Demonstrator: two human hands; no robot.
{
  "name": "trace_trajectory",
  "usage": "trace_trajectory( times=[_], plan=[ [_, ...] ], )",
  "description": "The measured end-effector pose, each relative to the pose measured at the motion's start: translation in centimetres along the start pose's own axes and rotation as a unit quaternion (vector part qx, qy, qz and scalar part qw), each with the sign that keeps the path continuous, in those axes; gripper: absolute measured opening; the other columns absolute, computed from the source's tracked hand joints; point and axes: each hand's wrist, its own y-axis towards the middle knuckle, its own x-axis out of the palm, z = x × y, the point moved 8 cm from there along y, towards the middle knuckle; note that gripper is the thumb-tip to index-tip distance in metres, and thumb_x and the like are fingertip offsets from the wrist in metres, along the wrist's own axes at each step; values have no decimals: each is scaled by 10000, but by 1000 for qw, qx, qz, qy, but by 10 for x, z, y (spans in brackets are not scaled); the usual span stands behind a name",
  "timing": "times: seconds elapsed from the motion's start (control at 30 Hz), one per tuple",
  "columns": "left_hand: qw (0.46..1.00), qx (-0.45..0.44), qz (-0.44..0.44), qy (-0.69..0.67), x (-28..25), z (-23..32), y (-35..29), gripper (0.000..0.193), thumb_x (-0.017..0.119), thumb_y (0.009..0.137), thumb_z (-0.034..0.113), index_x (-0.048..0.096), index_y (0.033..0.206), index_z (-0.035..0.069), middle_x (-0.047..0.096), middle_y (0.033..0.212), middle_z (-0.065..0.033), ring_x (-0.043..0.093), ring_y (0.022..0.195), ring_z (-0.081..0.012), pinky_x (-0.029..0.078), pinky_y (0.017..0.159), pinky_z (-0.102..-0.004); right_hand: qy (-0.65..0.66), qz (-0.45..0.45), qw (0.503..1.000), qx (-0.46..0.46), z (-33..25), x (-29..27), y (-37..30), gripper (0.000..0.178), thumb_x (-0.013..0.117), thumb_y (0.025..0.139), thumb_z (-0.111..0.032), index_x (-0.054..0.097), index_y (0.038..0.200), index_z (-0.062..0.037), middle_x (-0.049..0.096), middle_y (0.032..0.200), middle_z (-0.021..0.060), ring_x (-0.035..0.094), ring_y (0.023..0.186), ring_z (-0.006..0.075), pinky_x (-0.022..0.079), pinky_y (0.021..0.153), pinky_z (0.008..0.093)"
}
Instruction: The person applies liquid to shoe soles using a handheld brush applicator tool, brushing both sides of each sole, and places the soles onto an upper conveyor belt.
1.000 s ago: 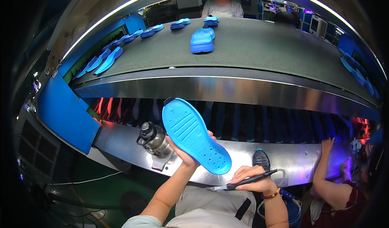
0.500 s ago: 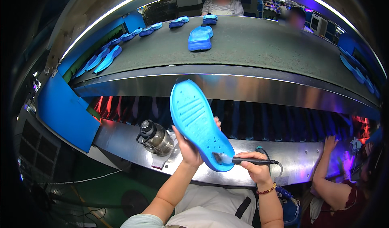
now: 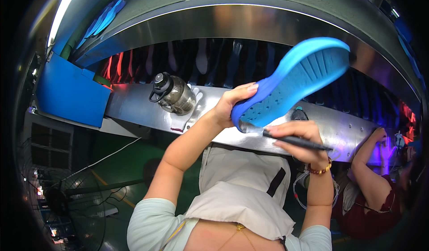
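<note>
My left hand (image 3: 230, 104) is closed around the heel end of a blue shoe sole (image 3: 297, 79), raised above the metal ledge. The sole is tilted, its toe end pointing up to the right and its ribbed, holed inner face turned toward my right hand (image 3: 301, 137). Between those fingers is a brush (image 3: 310, 144) with a black handle and pale, translucent bristles. The bristle end is at the rim of the heel; whether it touches the sole I cannot tell.
A water bottle (image 3: 178, 99) stands on the metal ledge (image 3: 129, 103) beside a white glove (image 3: 181, 122). Beyond is a conveyor belt (image 3: 178, 2), with blue soles (image 3: 105, 18) at its left. Dark and red-lit soles fill the gap below. A co-worker's arm (image 3: 371, 157) reaches in at right.
The sole has swung from upright to tilted right, its heel rim turned toward the brush. The brush has moved from the heel's inner face to its edge. My view has dropped lower.
</note>
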Motion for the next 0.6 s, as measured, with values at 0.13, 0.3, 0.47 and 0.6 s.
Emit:
trace_trajectory(
  times=[0.13,0.3,0.47,0.6],
  plan=[
    [989,-147,-10,-4,-1,-19,1,606,494,836,338,344,1295,-28,485,1218,-189,517,1082,-260,396,943,-363,-15,-154,988,5,-15,4,-12,233,681,691,16,650,921,-6,654,927,130,643,863,223,504,782,291],
    [975,-195,-89,63,6,-23,11,652,508,840,353,290,1332,-14,444,1265,-180,491,1118,-247,377,962,-363,-64,-100,993,-3,1,-1,-2,200,665,718,3,644,914,-26,653,944,109,621,924,208,481,822,293],
    [973,-222,-34,59,-1,-26,5,624,482,846,346,294,1343,21,450,1260,-162,505,1088,-231,406,919,-328,-64,-128,990,12,-13,-12,-2,183,654,736,-6,644,917,-28,652,937,115,630,890,226,493,792,305],
    [960,-254,-34,113,-7,-23,1,592,460,843,345,325,1341,55,487,1223,-146,520,1059,-215,446,861,-316,-80,-124,989,-3,-2,0,-5,216,650,728,0,639,941,-35,649,955,108,626,897,235,488,796,293]
  ],
)
